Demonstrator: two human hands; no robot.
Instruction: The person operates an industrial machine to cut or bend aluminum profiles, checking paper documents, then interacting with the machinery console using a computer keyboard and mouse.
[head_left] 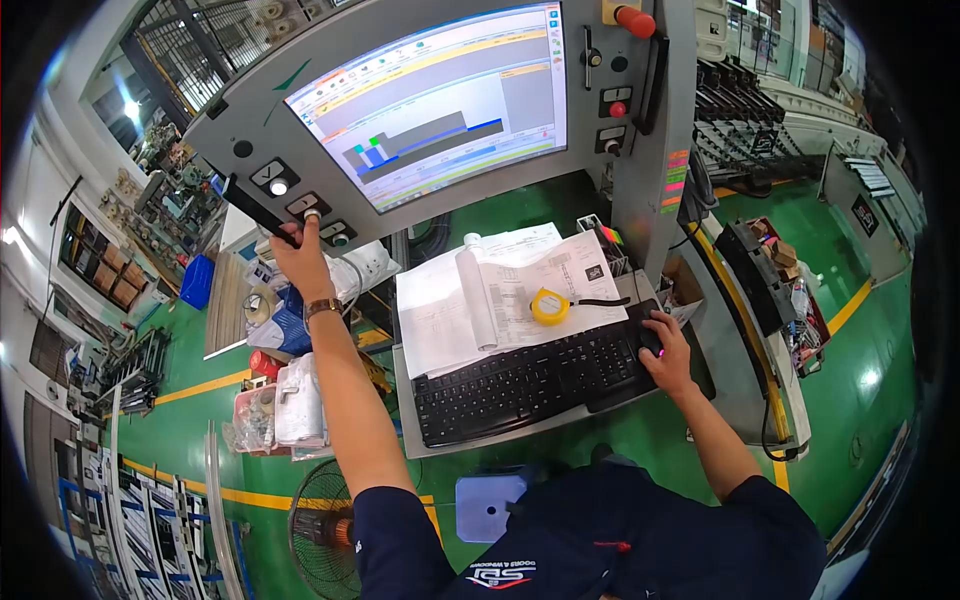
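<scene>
My left hand (pixel 303 258) reaches up to the grey control panel (pixel 400 222), with a finger on a round button (pixel 312 214) and its other fingers curled by the black handle (pixel 258 207). Over the dark mouse (pixel 650 338), at the right end of the black keyboard (pixel 535 385), rests my right hand (pixel 668 352). Papers (pixel 430 310) with a rolled sheet (pixel 477 300) lie behind the keyboard. On them sits a yellow tape measure (pixel 550 306) with a black strap. The screen (pixel 440 110) shows a grey and blue profile drawing.
A red knob (pixel 635 21) tops the panel's right side. Wrapped packages (pixel 300 402) and a red-lidded jar (pixel 265 363) stand left of the keyboard shelf. Below are a fan (pixel 325 527) and a blue stool (pixel 490 508). At right is a bin of scraps (pixel 800 300).
</scene>
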